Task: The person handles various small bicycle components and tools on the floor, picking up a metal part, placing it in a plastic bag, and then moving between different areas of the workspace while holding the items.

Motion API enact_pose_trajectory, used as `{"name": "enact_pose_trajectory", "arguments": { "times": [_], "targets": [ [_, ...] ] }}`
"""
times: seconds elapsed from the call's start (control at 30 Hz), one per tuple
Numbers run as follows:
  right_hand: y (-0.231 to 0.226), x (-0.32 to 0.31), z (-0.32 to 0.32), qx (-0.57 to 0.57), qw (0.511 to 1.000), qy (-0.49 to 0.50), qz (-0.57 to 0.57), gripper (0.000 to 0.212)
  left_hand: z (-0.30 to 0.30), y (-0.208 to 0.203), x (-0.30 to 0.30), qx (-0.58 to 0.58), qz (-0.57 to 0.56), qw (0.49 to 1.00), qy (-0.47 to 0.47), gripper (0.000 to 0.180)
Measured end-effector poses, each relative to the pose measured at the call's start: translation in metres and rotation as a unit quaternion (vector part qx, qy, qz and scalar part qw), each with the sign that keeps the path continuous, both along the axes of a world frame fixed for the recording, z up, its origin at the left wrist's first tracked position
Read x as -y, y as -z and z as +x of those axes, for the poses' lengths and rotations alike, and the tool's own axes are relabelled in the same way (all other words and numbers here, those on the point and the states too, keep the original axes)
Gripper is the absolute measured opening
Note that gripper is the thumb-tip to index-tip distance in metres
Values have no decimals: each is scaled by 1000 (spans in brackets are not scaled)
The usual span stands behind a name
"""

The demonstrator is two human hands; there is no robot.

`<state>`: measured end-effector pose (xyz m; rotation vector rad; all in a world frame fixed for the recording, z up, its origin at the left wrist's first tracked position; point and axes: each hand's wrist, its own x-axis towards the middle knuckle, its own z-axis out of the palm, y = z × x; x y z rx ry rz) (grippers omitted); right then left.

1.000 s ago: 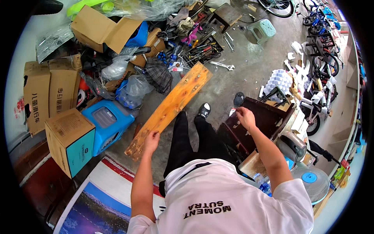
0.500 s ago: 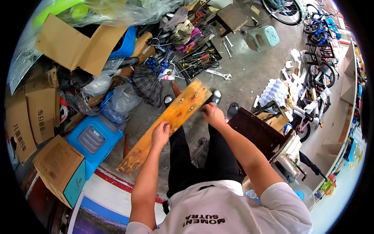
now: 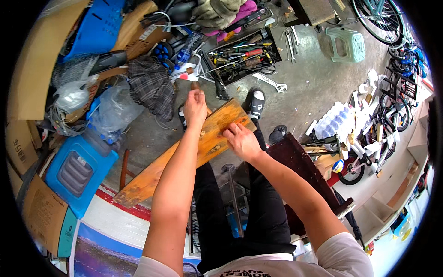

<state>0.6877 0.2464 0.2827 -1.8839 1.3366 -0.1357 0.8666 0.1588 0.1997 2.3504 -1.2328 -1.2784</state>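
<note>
A worn yellow-brown wooden board (image 3: 212, 150) lies slantwise across my legs. My left hand (image 3: 195, 110) reaches over it, its fingers closed around a reddish-brown wooden piece (image 3: 195, 86) that sticks out beyond the board's far edge. Most of that piece is hidden by the hand and the board. On the board's upper face, near its right end, my right hand (image 3: 242, 142) rests with thumb and fingers bent together. Whatever those fingertips may pinch is too small to make out.
A black tray of hand tools (image 3: 244, 57) stands ahead, with an adjustable wrench (image 3: 271, 83) beside it. A dark red wooden piece of furniture (image 3: 300, 171) is at the right. Leftward are a blue plastic box (image 3: 80, 173) and cartons; a pale green stool (image 3: 346, 45) stands far right.
My left hand has left the board's near side and gone forward to the reddish-brown wooden piece. My right hand has moved from the board's right end onto its face. The view has shifted.
</note>
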Motion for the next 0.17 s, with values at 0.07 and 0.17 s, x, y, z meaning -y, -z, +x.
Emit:
{"name": "enact_pose_trajectory", "arguments": {
  "times": [0.07,0.17],
  "targets": [
    [-14,23,-14,51,994,100,-13,24,-20,13,2,30,29,999,-15,37],
    [3,28,-47,62,976,206,-21,28,-44,12,-1,102,1,993,-59,40]
  ]
}}
